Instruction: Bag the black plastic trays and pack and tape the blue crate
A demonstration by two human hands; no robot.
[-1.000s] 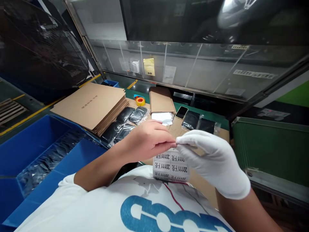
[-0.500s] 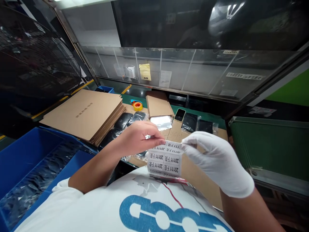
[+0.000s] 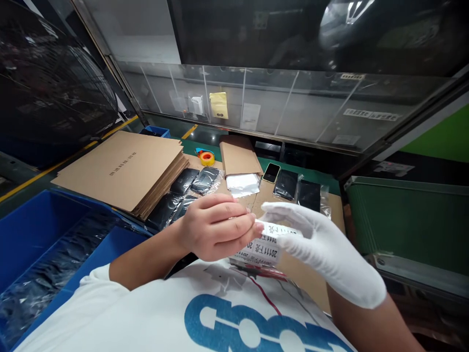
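Note:
Bare and with its fingers closed together, my left hand grips the upper edge of a white label sheet. The sheet carries rows of printed stickers reading "20111" plus characters, and it hangs close to my shirt. Its left part is hidden behind my fingers. A white glove covers my right hand, whose thumb and fingers are spread apart around the sheet's upper right corner. The thumb lies in front of the labels; whether it touches them I cannot tell.
A stack of flat cardboard lies at left, above a blue bin of bagged parts. Bagged black pieces, yellow tape, a phone, a cardboard box and more bagged black parts sit on the bench.
My left hand has moved right and turned, its fingers now folding over the sheet's top. My right hand's pinch on the sheet's corner has opened. The upper labels are now bent.

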